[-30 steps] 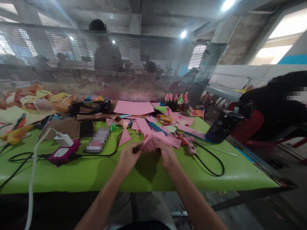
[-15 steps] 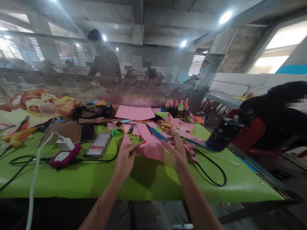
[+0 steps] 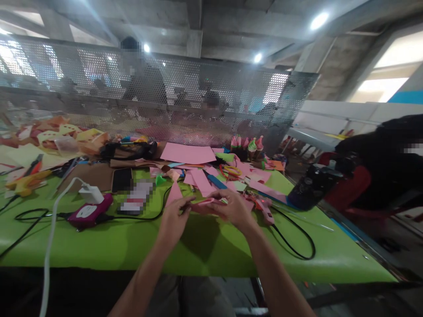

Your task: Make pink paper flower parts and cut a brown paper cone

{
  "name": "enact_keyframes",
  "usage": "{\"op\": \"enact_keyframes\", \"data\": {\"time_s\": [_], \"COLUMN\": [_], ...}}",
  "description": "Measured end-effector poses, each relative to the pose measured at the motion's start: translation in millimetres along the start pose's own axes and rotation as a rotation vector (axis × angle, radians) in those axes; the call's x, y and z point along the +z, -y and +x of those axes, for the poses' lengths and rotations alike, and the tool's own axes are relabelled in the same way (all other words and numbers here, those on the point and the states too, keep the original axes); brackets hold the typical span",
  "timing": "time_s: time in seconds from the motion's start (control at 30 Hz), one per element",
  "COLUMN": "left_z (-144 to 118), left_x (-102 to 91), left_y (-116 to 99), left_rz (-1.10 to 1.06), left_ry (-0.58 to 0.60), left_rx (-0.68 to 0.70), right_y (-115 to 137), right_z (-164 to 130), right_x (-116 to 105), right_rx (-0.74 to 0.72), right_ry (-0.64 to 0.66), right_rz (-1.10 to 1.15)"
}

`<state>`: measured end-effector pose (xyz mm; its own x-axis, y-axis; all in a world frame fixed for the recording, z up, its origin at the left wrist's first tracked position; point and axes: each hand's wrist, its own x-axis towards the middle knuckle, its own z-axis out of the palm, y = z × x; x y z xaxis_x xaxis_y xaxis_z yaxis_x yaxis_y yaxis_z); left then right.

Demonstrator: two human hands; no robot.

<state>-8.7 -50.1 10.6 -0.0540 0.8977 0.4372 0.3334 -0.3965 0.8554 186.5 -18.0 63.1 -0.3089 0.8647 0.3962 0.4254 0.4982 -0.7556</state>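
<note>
While two hands [image 3: 236, 209] hold one pink sheet [image 3: 207, 202], two phones [image 3: 122, 180] lie nearby.

Green bench [image 3: 132, 248], left: purple power strip [image 3: 90, 213], white plug [image 3: 91, 194] seated in it; black phone [image 3: 122, 181] near. Right edge: dark bottle [image 3: 309, 189]. Behind: perforated metal screen [image 3: 198, 121], person [image 3: 147, 83] visible through it

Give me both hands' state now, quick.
Left hand: closed, holding the left end of the pink paper; can't tell if anything else is in it.
Right hand: closed, holding the paper's right end.
</note>
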Motion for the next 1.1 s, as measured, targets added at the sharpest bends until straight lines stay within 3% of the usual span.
{"op": "enact_keyframes", "data": {"time_s": [0.3,0.5,0.83,1.1], "left_z": [2,2,3,1], "left_x": [3.3,3.9,2.8,3.6], "left_y": [1,1,1,-2], "left_rz": [-0.139,-0.196,-0.322,-0.297], "left_ry": [-0.020,-0.024,-0.009,-0.025], "left_rx": [-0.136,-0.148,-0.215,-0.098], "right_y": [-6,-5,-12,-9], "right_z": [-1,-2,-4,-6], "right_x": [9,7,7,5], "right_rx": [0.116,0.225,0.277,0.300], "right_ry": [-0.075,-0.114,-0.120,-0.128], "right_rz": [0.177,0.275,0.355,0.418]}}
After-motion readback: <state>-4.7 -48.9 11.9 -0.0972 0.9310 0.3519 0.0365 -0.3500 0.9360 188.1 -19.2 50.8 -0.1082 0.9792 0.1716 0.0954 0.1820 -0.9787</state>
